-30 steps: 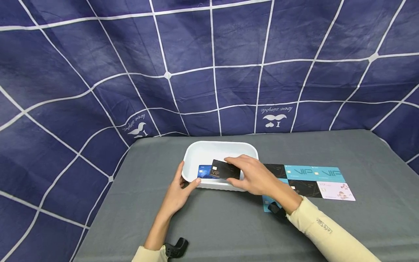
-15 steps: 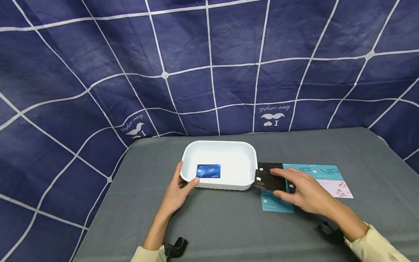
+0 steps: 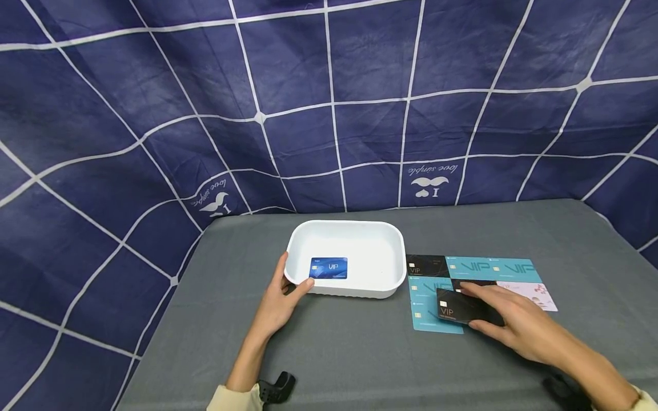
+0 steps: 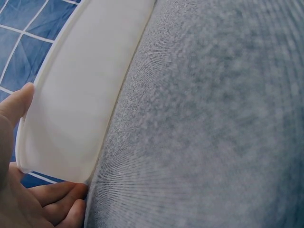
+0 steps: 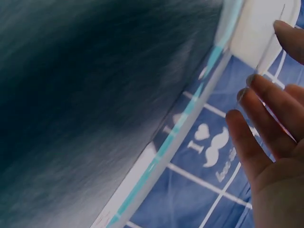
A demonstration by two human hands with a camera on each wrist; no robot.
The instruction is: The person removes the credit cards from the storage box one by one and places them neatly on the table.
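My left hand (image 3: pixel 277 305) grips the near left corner of a white plastic box (image 3: pixel 377 251). In the left wrist view its thumb lies over the rim of the box (image 4: pixel 71 99) and the fingers bend at the base. A blue VIP card (image 3: pixel 329 268) lies flat inside the box. Between thumb and fingertips, my right hand (image 3: pixel 514 325) pinches a black VIP card (image 3: pixel 462 307) over the laid-out cards. That card appears nearly edge-on in the right wrist view, between the fingertips of the right hand (image 5: pixel 270 123).
Right of the box, several cards lie edge to edge: a black card (image 3: pixel 426 266), teal cards (image 3: pixel 516 268) and a pink card (image 3: pixel 534 294). Another black card is partly hidden by the right hand. Grey cloth (image 3: pixel 360 354) covers the table; a blue checked curtain (image 3: pixel 370 137) stands behind.
The right hand has carried the black card out of the box, rightward and nearer, over the laid-out cards. The left hand keeps its grip on the box.
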